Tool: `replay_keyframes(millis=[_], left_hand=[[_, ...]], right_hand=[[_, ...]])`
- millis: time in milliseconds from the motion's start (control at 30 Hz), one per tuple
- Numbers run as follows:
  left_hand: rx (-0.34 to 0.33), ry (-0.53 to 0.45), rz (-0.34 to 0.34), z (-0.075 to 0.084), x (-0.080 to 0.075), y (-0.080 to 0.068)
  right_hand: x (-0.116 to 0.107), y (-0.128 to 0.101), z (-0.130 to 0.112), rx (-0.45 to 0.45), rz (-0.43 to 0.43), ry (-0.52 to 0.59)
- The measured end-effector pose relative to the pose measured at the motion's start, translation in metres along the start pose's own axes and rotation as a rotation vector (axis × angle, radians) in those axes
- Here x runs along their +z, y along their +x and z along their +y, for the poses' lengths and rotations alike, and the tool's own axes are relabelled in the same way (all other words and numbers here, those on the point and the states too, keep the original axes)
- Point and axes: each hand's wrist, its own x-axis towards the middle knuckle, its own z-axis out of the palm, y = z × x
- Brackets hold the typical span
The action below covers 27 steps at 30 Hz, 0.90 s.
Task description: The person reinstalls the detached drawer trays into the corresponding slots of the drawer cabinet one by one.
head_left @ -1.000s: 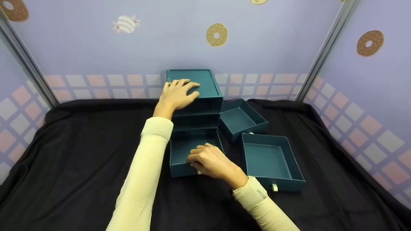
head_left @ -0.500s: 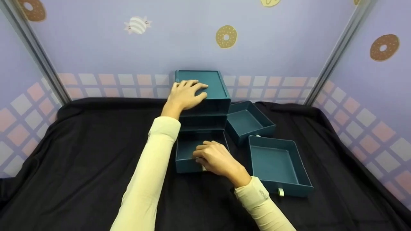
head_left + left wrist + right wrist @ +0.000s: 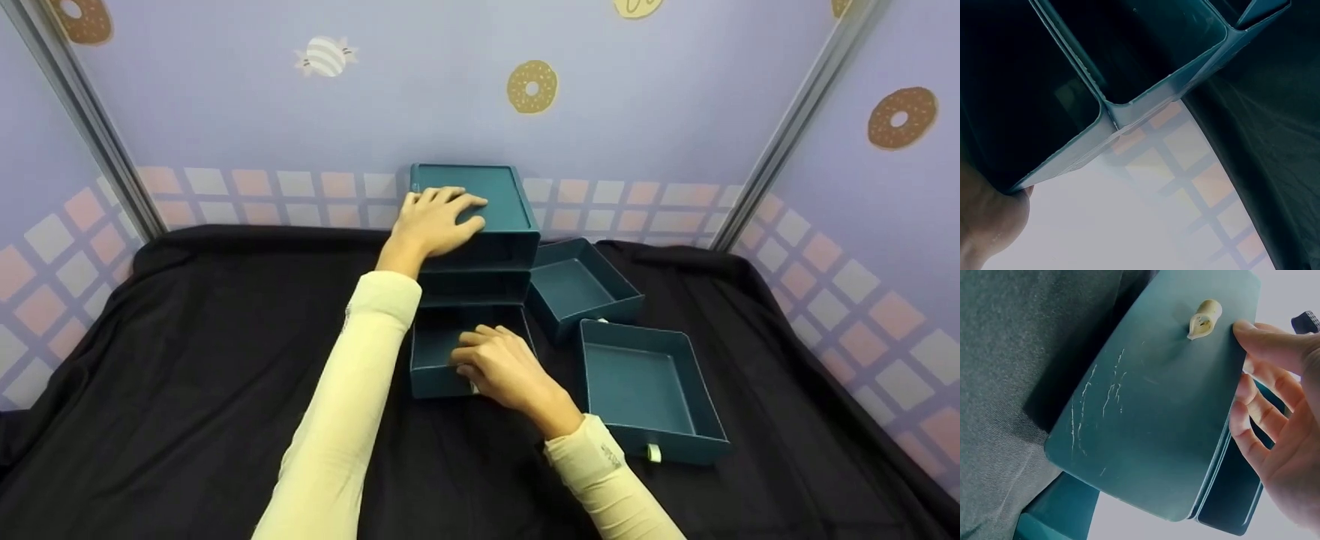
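A dark teal drawer cabinet (image 3: 504,201) stands against the back wall, with two slots open at the front. My left hand (image 3: 431,225) rests on its top, fingers spread; in the left wrist view part of that hand (image 3: 994,219) shows beside the slot edges. Below, a drawer (image 3: 437,382) sticks partly out of the bottom slot. My right hand (image 3: 504,367) pinches its front wall. The right wrist view shows the thumb on the outer face and the fingers over the rim, near a pale loop pull tab (image 3: 1206,318). White scuffs mark that face.
Right of the cabinet lie two loose teal drawers: one angled drawer (image 3: 577,285) close to its side, and another drawer (image 3: 641,390) nearer me with a pale tab (image 3: 654,453). Black cloth (image 3: 225,360) covers the table. Patterned walls (image 3: 420,90) enclose the back and sides.
The bottom drawer has slid a little farther into the cabinet, my right hand moving with it. My left hand stays on the cabinet top. The head view has shifted slightly.
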Motion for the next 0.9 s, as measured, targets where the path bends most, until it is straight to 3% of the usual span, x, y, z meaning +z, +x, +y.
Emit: replay_keyframes(millis=[567, 900], left_hand=[[0.001, 0.017, -0.011, -0.001, 0.000, 0.001], [0.012, 0.018, -0.010, 0.000, -0.001, 0.002]], right_hand=[[0.010, 0.004, 0.000, 0.057, 0.120, -0.002], [0.018, 0.004, 0.000, 0.112, 0.116, -0.024]])
